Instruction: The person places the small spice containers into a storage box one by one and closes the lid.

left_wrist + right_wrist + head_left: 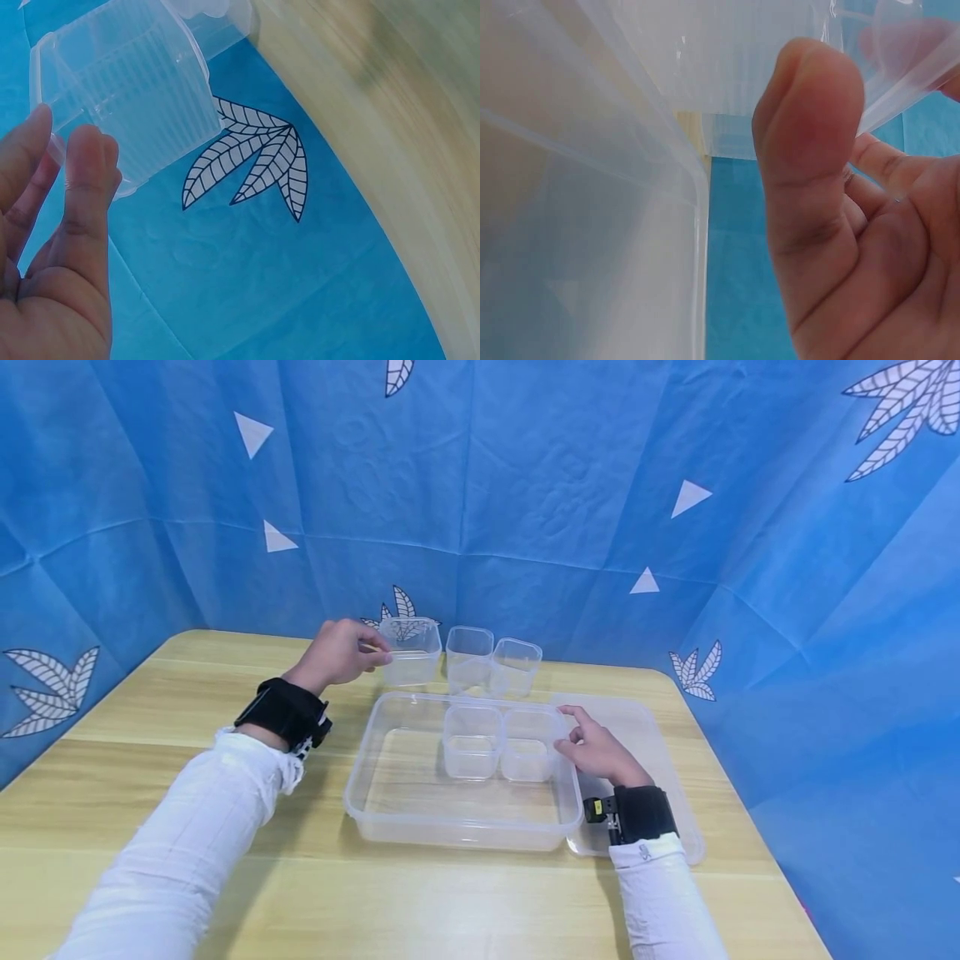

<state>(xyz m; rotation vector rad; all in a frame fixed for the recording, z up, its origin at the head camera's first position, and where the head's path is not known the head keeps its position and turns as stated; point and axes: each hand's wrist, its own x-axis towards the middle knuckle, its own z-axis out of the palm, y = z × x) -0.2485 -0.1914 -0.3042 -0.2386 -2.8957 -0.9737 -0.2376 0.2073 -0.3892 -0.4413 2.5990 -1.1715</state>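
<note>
At the back left of the table my left hand (pixel 341 652) holds the near corner of a clear plastic container (pixel 412 664) between thumb and fingers. The left wrist view shows the fingertips at that corner of the ribbed container (pixel 127 97). My right hand (pixel 600 750) is at the right edge of a small clear container (pixel 527 764) inside a large clear box (pixel 465 835). In the right wrist view the thumb (pixel 810 127) lies before the plastic, and a finger shows through it. Another small container (pixel 471 760) sits beside it in the box.
Two more small clear containers, one (pixel 468 664) left of the other (pixel 517 664), stand behind the box. A flat translucent lid (pixel 671 802) lies to its right, partly under the right arm. A blue patterned curtain (pixel 525 485) borders the wooden table (pixel 315 893).
</note>
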